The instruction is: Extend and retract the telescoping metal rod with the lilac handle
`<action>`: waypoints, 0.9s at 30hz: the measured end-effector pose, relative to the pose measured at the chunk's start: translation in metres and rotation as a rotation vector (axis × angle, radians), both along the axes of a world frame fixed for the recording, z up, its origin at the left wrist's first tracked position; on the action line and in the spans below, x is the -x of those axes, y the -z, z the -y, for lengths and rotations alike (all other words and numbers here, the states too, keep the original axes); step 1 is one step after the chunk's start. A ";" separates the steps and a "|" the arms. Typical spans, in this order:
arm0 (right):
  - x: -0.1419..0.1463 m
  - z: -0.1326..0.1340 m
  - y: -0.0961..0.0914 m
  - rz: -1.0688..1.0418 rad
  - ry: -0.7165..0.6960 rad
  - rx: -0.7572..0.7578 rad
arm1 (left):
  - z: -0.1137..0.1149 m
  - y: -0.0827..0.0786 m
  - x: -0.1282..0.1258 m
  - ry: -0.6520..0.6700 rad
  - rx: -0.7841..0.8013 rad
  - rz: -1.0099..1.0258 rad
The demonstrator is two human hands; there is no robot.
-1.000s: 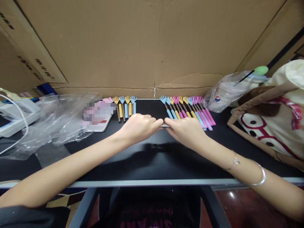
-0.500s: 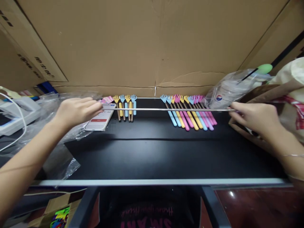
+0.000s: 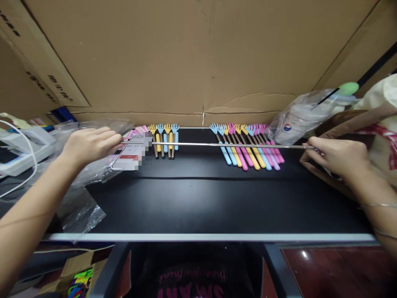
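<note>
Above the black tabletop [image 3: 198, 198], the left hand [image 3: 88, 145] and right hand [image 3: 338, 156] pinch opposite ends of a thin silver telescopic rod [image 3: 217, 144], drawn out long and level. Beyond lie four hand-shaped scratchers with brown stems [image 3: 163, 138], seemingly finished, and a larger pastel row [image 3: 245, 145], seemingly untouched

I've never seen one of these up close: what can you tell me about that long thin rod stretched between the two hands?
The rod is a very thin, shiny, metal-looking shaft, fully extended and held almost level above the black table. The left hand pinches one end, the right hand the other. It crosses in front of both rows of colourful back scratchers; whether it touches them cannot be told.
</note>
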State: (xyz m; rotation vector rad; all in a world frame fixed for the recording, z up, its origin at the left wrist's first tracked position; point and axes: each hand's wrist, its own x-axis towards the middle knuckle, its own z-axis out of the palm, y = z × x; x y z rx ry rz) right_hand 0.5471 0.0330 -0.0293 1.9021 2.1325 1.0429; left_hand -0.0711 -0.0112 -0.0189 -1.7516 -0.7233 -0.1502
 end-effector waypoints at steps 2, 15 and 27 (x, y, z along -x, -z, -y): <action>-0.002 -0.001 0.003 -0.013 -0.038 -0.021 | 0.000 0.003 0.001 -0.014 0.019 -0.002; -0.002 0.000 0.007 -0.041 -0.105 -0.034 | 0.003 0.008 0.005 -0.148 0.192 0.052; 0.004 0.005 0.004 -0.119 0.022 0.085 | -0.005 0.020 0.028 -0.185 0.316 0.220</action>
